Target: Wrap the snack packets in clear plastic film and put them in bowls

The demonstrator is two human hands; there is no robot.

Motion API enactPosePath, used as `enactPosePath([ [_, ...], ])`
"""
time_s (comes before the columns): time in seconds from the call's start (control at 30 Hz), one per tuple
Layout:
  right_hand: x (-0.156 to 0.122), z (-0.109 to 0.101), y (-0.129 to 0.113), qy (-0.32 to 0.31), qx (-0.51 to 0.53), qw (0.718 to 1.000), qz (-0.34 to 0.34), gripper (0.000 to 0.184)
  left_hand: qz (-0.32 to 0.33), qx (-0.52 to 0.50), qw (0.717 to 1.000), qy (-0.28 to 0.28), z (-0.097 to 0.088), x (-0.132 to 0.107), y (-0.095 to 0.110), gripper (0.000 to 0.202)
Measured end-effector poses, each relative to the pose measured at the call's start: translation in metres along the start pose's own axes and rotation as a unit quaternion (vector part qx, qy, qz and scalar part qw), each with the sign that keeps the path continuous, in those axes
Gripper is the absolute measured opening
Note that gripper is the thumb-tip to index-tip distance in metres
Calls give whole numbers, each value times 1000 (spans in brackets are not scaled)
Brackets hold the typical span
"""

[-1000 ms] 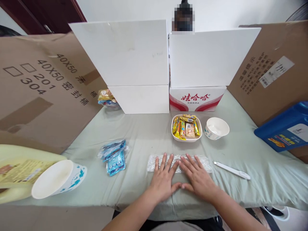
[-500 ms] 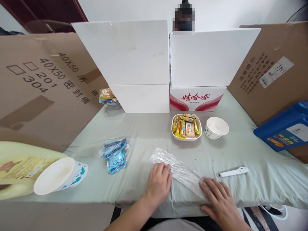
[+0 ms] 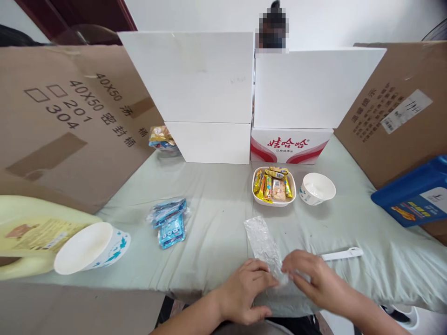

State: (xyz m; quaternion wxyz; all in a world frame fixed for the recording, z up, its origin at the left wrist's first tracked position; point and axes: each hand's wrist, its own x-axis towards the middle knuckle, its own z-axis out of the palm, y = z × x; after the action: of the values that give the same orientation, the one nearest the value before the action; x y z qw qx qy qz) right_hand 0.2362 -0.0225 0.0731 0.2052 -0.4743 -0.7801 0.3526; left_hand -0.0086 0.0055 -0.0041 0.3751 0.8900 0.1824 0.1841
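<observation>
The left hand [image 3: 246, 291] and right hand [image 3: 309, 279] each pinch the near end of a clear plastic bag [image 3: 260, 239], flat and seemingly empty at the worktop's [image 3: 216, 204] front edge; the snack dish [image 3: 274, 203] beyond sits full

free: bare cloth [image 3: 216, 232] between blue packets [image 3: 169, 222] and plastic wrap [image 3: 260, 239] | blocked: snack tray [image 3: 274, 204], bowl [image 3: 317, 188] beyond; white tool [image 3: 342, 254] right

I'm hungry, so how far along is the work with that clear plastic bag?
Early, it seems. Done: the clear plastic bag lies flat on the table. In hand: the left hand and right hand pinch its near end. Left: the bag looks empty; snack packets sit in the white dish.
</observation>
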Motion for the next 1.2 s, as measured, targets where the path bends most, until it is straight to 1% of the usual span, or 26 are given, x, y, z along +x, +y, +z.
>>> enactPosePath([
  [0.07,32,1,8,3,67,996,50,21,-52,-46,997,27,1,-3,-3,69],
  [0.13,65,9,19,23,96,991,91,20,-91,-100,990,48,1,-5,-8,90],
  [0.2,92,18,29,52,86,988,120,23,-100,-151,981,70,2,-6,-11,102],
  [0.3,118,32,40,88,45,984,146,31,-93,-204,968,109,1,-5,-14,106],
  [0.37,125,39,43,99,21,982,158,32,-97,-209,966,120,-2,-2,-14,100],
  [0.4,127,41,43,102,8,981,164,32,-101,-203,967,119,-3,-1,-13,92],
  [0.5,128,44,42,104,-30,978,176,30,-106,-172,973,109,-8,4,-7,60],
  [0.53,128,45,42,104,-42,978,177,29,-108,-164,975,108,-9,5,-5,53],
  [0.63,128,45,40,101,-71,976,179,28,-124,-149,974,117,-10,6,4,50],
  [0.67,128,45,39,100,-78,976,178,28,-137,-138,971,136,-11,5,6,49],
  [0.7,128,45,39,98,-83,976,176,28,-152,-117,967,167,-13,5,8,48],
  [0.77,129,46,38,93,-89,976,173,28,-182,-43,951,248,-22,8,8,41],
  [0.8,129,46,38,91,-90,977,171,29,-185,2,943,277,-28,11,6,34],
  [0.83,129,46,38,90,-90,977,169,29,-175,41,941,286,-35,15,3,27],
  [0.87,130,46,38,88,-88,978,168,29,-154,73,946,274,-42,21,-2,20],
  [0.93,132,45,39,86,-79,979,165,30,-109,121,964,210,-53,34,-16,13],
  [1.0,133,43,40,83,-60,981,165,31,-92,172,969,150,-58,45,-32,12],
  [1.03,132,41,40,80,-46,982,168,32,-92,198,967,132,-58,49,-39,12],
  [1.13,120,37,41,65,7,981,185,39,-85,241,960,114,-53,54,-54,10],
  [1.2,104,36,40,55,75,975,202,46,-73,242,961,114,-50,52,-57,13],
])
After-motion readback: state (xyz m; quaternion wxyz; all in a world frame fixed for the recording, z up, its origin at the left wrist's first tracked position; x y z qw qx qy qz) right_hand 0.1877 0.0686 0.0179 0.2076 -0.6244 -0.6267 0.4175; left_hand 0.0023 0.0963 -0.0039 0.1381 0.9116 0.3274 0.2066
